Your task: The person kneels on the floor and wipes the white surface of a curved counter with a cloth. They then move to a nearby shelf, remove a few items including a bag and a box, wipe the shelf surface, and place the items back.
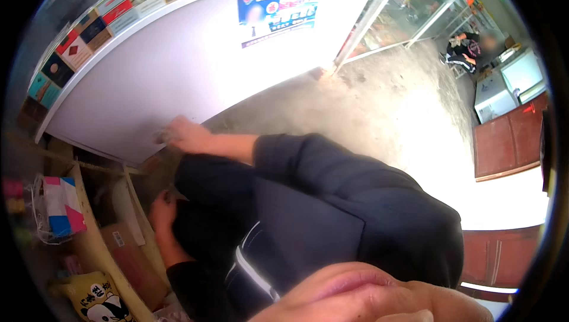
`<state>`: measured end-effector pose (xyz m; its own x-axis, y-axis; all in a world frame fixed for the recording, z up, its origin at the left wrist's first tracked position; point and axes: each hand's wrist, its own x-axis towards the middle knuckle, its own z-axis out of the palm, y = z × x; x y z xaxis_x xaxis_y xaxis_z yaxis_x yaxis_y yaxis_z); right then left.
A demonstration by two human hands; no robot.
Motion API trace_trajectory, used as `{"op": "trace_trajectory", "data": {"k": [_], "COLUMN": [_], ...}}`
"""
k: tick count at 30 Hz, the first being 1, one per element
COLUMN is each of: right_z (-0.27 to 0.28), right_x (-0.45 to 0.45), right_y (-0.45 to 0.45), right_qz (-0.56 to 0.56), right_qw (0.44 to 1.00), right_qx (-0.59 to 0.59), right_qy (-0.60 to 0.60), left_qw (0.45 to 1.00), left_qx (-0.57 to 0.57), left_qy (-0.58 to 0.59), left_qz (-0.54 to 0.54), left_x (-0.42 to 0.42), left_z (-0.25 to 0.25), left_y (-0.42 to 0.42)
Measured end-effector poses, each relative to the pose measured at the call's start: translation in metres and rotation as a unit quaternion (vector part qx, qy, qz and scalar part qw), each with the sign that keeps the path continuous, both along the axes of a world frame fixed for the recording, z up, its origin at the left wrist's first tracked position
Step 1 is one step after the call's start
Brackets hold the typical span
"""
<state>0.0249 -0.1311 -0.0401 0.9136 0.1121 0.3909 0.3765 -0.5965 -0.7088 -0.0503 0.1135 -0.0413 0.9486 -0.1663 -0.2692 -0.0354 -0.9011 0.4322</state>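
Observation:
My right hand (189, 135) is stretched out low beside the white counter panel (178, 73). It is blurred, and a small greyish thing (163, 136) shows at its fingertips; whether it is gripped cannot be made out. Lower down, my left hand (162, 208) is beside my dark-trousered knee (195, 215), near the edge of a wooden shelf unit (141, 208). A small dark spot shows at its fingers, too unclear to name. In the shelf unit are a brown cardboard carton (133, 264) and a yellow bag with a panda print (100, 297).
Cigarette packs (118, 8) line the counter's top edge, above a blue poster (281, 13). A glass display case (395, 15) stands beyond. Across the concrete floor (355, 100) a person (464, 53) sits near reddish-brown cabinets (506, 140). A multicoloured package (64, 206) is at the left.

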Motion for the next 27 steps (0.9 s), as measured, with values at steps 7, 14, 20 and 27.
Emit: {"op": "trace_trajectory", "data": {"k": [7, 14, 20, 27], "right_z": [0.036, 0.039, 0.039, 0.042], "right_x": [-0.056, -0.064, -0.065, -0.068], "right_y": [0.041, 0.037, 0.033, 0.027], "right_qz": [0.097, 0.06, 0.03, 0.041], "right_qw": [0.974, 0.985, 0.986, 0.991], "right_qx": [-0.129, -0.063, -0.088, -0.041], "right_qy": [-0.158, -0.149, -0.138, -0.122], "left_qw": [0.997, 0.998, 0.999, 0.999], "left_qx": [-0.003, 0.041, 0.026, 0.03], "left_qy": [0.079, 0.047, 0.018, 0.004], "left_qz": [-0.016, -0.007, -0.012, -0.012], "left_x": [0.023, 0.005, 0.002, -0.002], "left_z": [-0.028, -0.016, -0.015, -0.01], "left_y": [0.036, 0.033, 0.042, 0.04]}}
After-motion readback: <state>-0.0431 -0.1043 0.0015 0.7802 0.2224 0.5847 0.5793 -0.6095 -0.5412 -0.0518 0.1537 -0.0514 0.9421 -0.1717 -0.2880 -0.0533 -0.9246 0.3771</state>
